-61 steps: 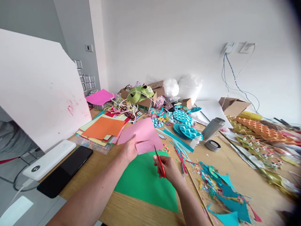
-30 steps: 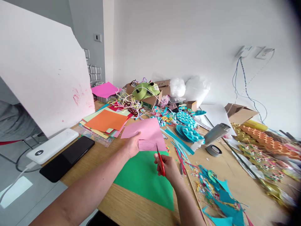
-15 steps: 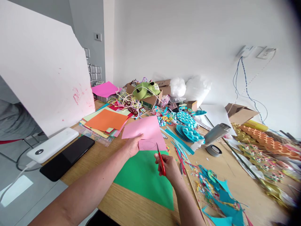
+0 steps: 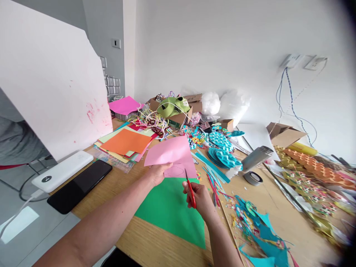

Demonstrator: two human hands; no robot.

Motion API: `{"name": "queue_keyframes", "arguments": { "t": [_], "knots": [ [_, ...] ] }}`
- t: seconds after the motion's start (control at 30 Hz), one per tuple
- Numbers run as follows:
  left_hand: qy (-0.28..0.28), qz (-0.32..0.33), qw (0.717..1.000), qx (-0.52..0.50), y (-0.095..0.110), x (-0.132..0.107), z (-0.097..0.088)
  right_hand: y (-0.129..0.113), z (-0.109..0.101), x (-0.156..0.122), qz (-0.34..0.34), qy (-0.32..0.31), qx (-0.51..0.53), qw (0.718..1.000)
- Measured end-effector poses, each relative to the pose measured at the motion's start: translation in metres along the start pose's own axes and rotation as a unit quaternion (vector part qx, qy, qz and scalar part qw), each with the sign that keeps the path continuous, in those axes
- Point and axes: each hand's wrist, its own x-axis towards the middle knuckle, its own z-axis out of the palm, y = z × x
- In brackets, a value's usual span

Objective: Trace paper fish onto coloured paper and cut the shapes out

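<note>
My left hand [image 4: 159, 172] pinches the near edge of a light pink paper sheet [image 4: 172, 152], holding it up off the table. A curved pencil outline shows on the sheet's lower part. My right hand [image 4: 200, 198] is closed on red-handled scissors [image 4: 190, 189], their blades pointing up into the pink sheet's lower edge. Under both hands a green paper sheet [image 4: 172, 213] lies flat on the wooden table [image 4: 267, 193].
A black phone [image 4: 79, 186] and a white power bank [image 4: 62, 171] lie at the left. An orange-topped paper stack [image 4: 125, 142] sits behind. Teal scraps [image 4: 261, 226], a tape roll [image 4: 252, 178], a metal flask [image 4: 257, 157], boxes and a large white board [image 4: 52, 89] crowd the rest.
The pink sheet has tilted up and shifted slightly in my left hand. The scissors stay at its lower edge. The view itself shifted a little between the earliest frame and now.
</note>
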Motion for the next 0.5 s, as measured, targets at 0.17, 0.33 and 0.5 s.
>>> {"name": "queue_keyframes", "arguments": {
  "t": [0.17, 0.33, 0.5],
  "knots": [
    [0.002, 0.028, 1.000, 0.011, 0.0022, -0.0023, 0.0032, 0.0001, 0.0003, -0.0001, -0.002, -0.001, 0.006, 1.000],
    [-0.004, 0.030, 0.999, 0.025, 0.0007, -0.0054, 0.0043, -0.0008, 0.0006, -0.0001, -0.001, 0.001, 0.001, 1.000],
    [-0.012, 0.024, 0.999, 0.031, -0.0017, -0.0057, 0.0034, -0.0010, 0.0019, -0.0002, -0.002, 0.004, 0.014, 1.000]
  ]
}}
